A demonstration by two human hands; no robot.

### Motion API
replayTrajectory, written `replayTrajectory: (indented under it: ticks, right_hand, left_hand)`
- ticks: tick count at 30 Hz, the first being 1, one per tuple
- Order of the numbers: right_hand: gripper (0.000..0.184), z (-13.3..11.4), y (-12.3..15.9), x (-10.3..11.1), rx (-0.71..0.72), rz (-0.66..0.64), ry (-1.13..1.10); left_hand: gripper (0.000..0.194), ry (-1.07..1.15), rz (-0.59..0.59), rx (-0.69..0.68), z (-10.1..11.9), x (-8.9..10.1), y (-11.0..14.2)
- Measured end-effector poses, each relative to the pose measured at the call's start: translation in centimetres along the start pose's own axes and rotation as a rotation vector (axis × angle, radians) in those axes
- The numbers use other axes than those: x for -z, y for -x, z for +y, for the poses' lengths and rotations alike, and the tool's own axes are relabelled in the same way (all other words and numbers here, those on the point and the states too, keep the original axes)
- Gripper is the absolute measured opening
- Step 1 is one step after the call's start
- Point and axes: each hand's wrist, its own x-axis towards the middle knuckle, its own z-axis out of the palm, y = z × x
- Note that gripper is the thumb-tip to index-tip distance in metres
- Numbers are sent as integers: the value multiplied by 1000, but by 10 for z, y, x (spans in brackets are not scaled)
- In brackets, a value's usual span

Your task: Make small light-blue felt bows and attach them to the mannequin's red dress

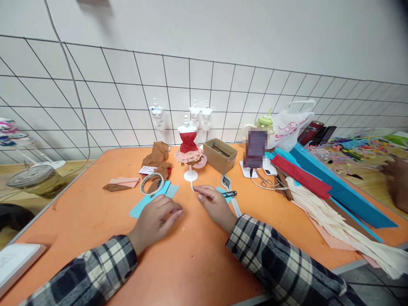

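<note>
My left hand (157, 219) rests on the orange table (197, 263), fingers curled loosely and pressed down beside a blue paper piece (153, 199). My right hand (215, 204) pinches a thin white strip (192, 186) that leads from the base of a small mannequin (188, 146) dressed in a red bodice and pink ruffled skirt. A roll of clear tape (152, 183) lies just beyond my left hand. Scissors (230, 194) lie by my right hand.
Brown fabric (157, 159), a small cardboard box (219, 155), three bare white mannequins (194, 114) by the wire grid, a phone on a stand (256, 148), red, blue and cream crepe paper (318, 187) at right. Another person's hand (397, 178) at the far right edge.
</note>
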Motion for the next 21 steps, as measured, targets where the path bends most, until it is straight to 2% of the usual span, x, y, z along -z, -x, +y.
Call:
replayTrajectory:
  ticks: [3,4,7,10,14,18,21]
  right_hand:
    - [22,3,0,0,54,58,90]
    - [21,3,0,1,80,80,140]
    - [18,-2,0,4,191,65,260]
    - [17,-8,1,6,226,12,256]
    - [15,-9,1,3,111,5,146]
    - [16,-5,0,2,-17,-33,13]
    - [17,-1,0,1,-136,-24,-96]
  left_hand:
    - [24,185,24,184,16,-21,-19]
    - [27,260,67,270,18,-26,-26]
    - [33,569,151,464,15,-34,-39]
    - [36,864,166,558,7,-35,-38]
    - [39,1024,197,636,-2,-36,-30]
    - [35,985,221,700,-4,-38,-27]
    - [37,948,196,686,-6,-39,-26]
